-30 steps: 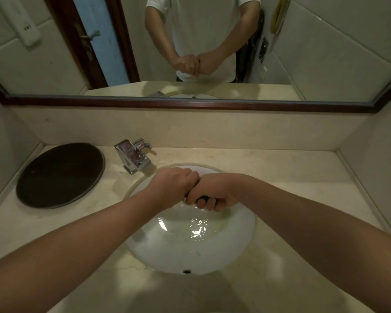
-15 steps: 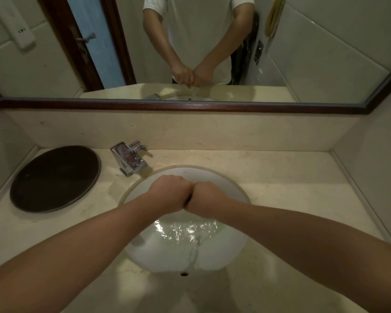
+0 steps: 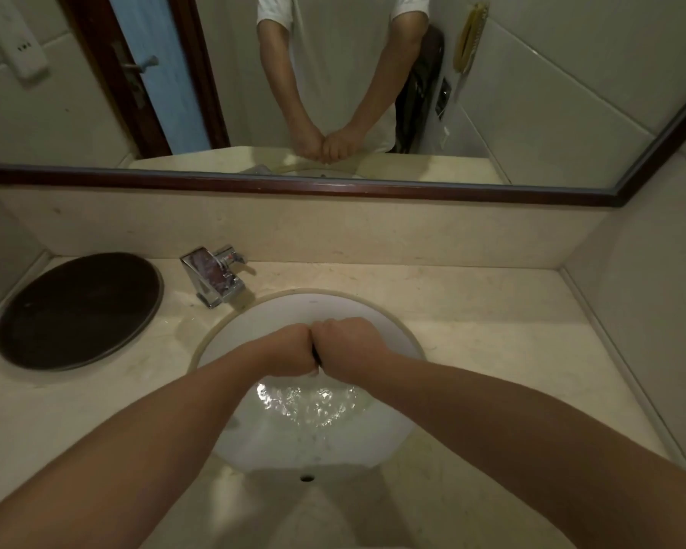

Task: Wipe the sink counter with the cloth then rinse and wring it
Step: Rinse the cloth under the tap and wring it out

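Your left hand [image 3: 290, 348] and right hand [image 3: 345, 344] are fisted knuckle to knuckle over the sink [image 3: 389, 437], each grip clamped on the cloth [image 3: 316, 356]. Cloth: only a dark sliver visible between fists. Rippled water below.

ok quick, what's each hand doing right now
Left hand: closed in a fist on the dark cloth, over the sink.
Right hand: closed on the same cloth.

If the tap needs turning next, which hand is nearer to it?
The left hand. The tap stands at the basin's back left, on that hand's side; the right hand would have to cross over. Both grip the cloth.
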`<state>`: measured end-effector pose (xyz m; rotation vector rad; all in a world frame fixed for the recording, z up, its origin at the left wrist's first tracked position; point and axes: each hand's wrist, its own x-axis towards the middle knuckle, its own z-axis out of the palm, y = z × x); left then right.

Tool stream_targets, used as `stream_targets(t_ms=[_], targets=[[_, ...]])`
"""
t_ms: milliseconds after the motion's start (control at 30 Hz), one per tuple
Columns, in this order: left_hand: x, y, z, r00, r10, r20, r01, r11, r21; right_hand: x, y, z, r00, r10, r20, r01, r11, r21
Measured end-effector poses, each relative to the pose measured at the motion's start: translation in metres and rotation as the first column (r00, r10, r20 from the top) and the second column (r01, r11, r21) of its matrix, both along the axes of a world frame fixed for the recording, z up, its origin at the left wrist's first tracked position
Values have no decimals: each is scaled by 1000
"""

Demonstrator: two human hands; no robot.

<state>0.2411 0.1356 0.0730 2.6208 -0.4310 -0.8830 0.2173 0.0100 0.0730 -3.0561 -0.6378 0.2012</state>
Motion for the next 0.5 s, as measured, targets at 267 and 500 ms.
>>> stream_targets(t_ms=[267,500], targets=[[-15,1,-2,990,118,-80,-123,991,-60,-3,2,4,996,71,-47,-75,994,-84],[-27,18,2,983,146,109,-104,942,-320,-1,-3,14,900,-173,-399,204,978,37]])
